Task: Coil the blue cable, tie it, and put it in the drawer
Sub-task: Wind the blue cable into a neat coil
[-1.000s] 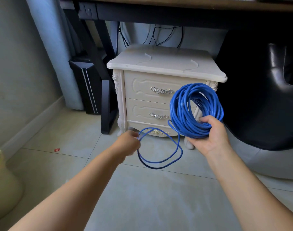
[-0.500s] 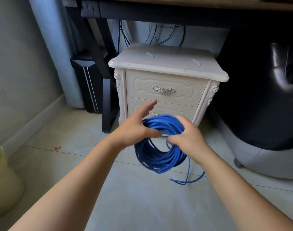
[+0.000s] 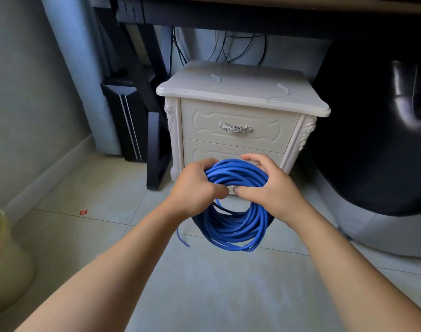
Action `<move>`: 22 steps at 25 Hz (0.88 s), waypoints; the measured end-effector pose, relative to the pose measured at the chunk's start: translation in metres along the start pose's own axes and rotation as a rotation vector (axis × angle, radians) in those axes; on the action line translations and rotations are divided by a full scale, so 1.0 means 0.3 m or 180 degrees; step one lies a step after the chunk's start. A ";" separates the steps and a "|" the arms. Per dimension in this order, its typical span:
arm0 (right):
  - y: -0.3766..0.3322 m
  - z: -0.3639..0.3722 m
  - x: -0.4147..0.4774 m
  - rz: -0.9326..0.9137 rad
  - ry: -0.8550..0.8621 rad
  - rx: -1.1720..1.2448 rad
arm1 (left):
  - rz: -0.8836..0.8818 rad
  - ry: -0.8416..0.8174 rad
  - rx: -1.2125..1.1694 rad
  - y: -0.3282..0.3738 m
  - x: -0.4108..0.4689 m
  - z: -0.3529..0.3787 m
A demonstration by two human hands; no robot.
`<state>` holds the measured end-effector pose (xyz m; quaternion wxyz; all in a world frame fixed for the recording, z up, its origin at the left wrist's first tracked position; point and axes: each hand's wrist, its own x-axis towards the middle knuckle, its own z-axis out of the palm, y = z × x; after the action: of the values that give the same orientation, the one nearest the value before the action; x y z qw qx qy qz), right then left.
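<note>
I could read no text, brand, number or sign anywhere in front of me. The only thing that looked like a label was a small red scrap [image 3: 83, 212] lying on the floor tiles [image 3: 204, 295], and it was too small for me to make out any marking on it.

Floor [image 3: 204, 295]: pale tiles, dark grout lines.
Standing on it: white nightstand [image 3: 240, 92], both drawers [image 3: 204, 130] closed; black desk leg [image 3: 154, 149] just to its left; black computer tower [image 3: 125, 121] beyond, near the wall.
Loose item: small red scrap [image 3: 83, 212], left.
Left edge: pale yellowish bin [image 3: 3, 259], partly cropped.
</note>
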<state>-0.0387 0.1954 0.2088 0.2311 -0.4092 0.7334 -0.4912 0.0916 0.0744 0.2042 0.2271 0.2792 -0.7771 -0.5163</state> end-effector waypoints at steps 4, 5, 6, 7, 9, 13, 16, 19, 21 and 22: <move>0.025 -0.007 -0.001 0.0167 -0.0043 0.0939 | -0.0243 0.0335 -0.0700 0.018 0.005 -0.008; 0.031 -0.002 -0.002 0.0215 -0.0015 0.1131 | -0.0293 0.0427 -0.0804 0.020 0.006 -0.011; 0.034 0.006 -0.004 0.0253 0.0004 0.1292 | -0.0342 0.0499 -0.0898 0.018 0.008 -0.012; 0.039 0.012 -0.003 0.0307 0.0018 0.1417 | -0.0398 0.0572 -0.1004 0.015 0.011 -0.013; 0.038 0.028 -0.007 0.0495 0.0027 0.1697 | -0.0534 0.0765 -0.1265 0.009 0.018 -0.011; 0.038 0.069 -0.016 0.0671 -0.0004 0.2328 | -0.0829 0.1069 -0.1856 0.006 0.020 0.004; 0.035 0.081 -0.014 0.0589 0.0071 0.2617 | -0.0841 0.1041 -0.2183 0.006 0.012 0.025; 0.043 0.071 -0.006 0.0741 0.0238 0.2637 | -0.0817 0.0746 -0.2296 -0.001 0.004 0.042; 0.051 0.064 -0.001 0.0853 0.0416 0.2577 | -0.0807 0.0453 -0.2212 -0.010 0.003 0.046; 0.051 0.061 0.002 0.0852 0.0495 0.2579 | -0.0818 0.0341 -0.2100 -0.012 0.002 0.043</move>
<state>-0.0313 0.1880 0.1873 0.3788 -0.1484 0.5433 -0.7344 0.0836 0.0816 0.1962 0.2787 0.3130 -0.5141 -0.7484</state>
